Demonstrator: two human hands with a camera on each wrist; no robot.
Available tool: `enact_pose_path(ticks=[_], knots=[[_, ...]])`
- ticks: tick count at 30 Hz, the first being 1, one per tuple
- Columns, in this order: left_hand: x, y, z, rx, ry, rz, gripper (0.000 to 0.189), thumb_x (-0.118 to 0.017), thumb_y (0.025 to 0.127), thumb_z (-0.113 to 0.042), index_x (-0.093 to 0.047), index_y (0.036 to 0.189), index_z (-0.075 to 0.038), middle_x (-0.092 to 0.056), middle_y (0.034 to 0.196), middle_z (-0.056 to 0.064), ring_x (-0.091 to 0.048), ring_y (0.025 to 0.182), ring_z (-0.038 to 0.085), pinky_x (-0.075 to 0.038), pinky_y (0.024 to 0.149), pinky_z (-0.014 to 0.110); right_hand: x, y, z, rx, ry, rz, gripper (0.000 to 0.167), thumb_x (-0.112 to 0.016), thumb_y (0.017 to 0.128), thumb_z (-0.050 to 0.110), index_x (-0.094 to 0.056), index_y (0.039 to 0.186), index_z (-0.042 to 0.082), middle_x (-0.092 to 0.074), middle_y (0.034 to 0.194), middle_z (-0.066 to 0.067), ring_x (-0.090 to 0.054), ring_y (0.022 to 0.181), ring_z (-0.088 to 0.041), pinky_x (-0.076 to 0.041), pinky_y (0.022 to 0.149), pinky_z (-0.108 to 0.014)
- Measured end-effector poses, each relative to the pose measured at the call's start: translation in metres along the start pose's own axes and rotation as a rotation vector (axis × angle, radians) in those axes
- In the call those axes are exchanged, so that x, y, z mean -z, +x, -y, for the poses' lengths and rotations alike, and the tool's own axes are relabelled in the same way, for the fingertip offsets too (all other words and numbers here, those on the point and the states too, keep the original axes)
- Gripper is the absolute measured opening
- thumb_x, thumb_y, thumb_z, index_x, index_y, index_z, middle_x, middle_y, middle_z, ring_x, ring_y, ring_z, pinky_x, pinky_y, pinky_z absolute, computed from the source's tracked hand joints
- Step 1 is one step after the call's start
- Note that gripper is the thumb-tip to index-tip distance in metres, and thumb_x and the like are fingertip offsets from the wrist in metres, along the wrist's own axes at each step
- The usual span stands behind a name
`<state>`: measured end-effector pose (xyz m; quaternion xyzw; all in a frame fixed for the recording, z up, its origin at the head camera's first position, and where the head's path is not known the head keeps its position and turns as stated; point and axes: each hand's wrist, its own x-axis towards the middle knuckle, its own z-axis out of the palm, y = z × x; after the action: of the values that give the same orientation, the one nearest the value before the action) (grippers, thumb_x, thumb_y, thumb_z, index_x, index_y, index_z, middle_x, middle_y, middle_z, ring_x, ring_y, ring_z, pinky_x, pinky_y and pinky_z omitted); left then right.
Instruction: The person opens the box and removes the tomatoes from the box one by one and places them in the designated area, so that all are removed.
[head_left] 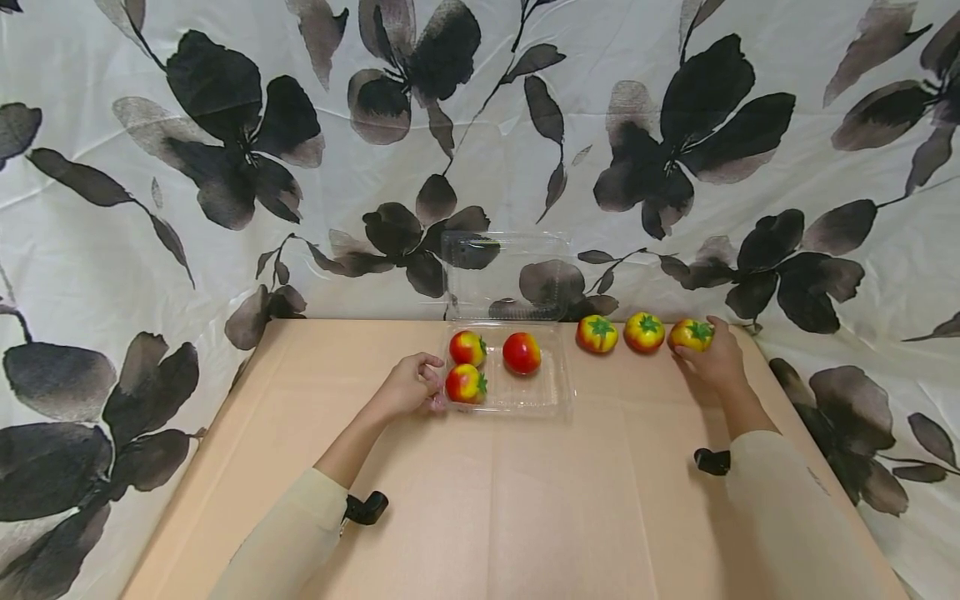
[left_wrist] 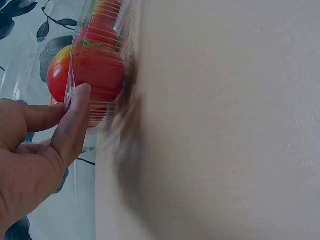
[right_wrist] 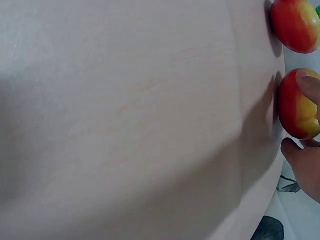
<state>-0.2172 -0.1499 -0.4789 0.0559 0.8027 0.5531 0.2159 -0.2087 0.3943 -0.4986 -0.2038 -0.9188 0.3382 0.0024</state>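
Observation:
A clear plastic clamshell container stands with its lid raised at the back, and three red-and-yellow tomatoes lie in it. Two of them, a rear tomato and a front tomato, sit along the left side; a redder tomato is right of them. My left hand pinches the container's left rim between thumb and fingers, close up in the left wrist view. At the far right, my right hand grips a yellow-red tomato with a green top; part of that hand is cut off in the right wrist view.
Two more tomatoes, one nearer the container and one beside it, stand in a row left of the gripped one, near the back edge of the tan table. Behind hangs a white cloth with dark flowers.

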Motion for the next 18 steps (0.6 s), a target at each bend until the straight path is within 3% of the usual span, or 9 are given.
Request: enact_pose_path(ticks=[12,18], knots=[[0.001,0.000,0.001,-0.017,0.022,0.002,0.036,-0.055,0.097,0.009,-0.053,0.133,0.008,-0.061,0.094,0.017,-0.069,0.065,0.018,-0.063,0.061,0.029,0.007,-0.010,-0.007,0.059,0.039,-0.014,0.095,-0.068,0.100,0.033,-0.005,0.162,-0.003,-0.016,0.161,-0.040,-0.024,0.145,-0.061,-0.024,0.120,-0.071],[0.002,0.000,0.000,-0.024,0.007,0.013,0.037,-0.055,0.097,0.009,-0.051,0.135,0.009,-0.061,0.097,0.020,-0.070,0.066,0.018,-0.064,0.063,0.032,0.011,-0.023,-0.002,0.114,0.046,-0.066,0.092,-0.068,0.100,0.031,-0.010,0.162,-0.003,-0.017,0.163,-0.038,-0.022,0.148,-0.059,-0.022,0.120,-0.072]])
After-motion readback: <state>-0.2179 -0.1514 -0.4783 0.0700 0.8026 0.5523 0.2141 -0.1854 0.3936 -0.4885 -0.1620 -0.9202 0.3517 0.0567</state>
